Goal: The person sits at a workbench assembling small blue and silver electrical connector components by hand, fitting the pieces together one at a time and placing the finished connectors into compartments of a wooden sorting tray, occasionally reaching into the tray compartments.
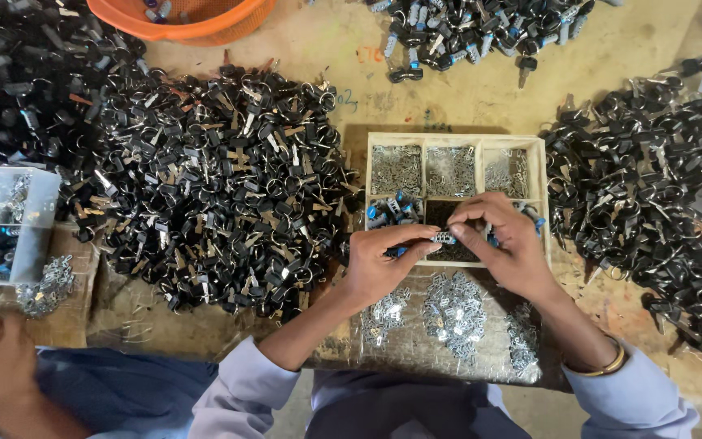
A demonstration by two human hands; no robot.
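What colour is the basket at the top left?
Orange; the basket shows at the top edge of the head view.

My one camera sits on my head, looking almost straight down at the counter (481, 97) from close above; my arms enter from the lower edge of the frame.

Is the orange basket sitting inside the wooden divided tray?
No, the orange basket sits at the table's far edge, well apart from the wooden tray.
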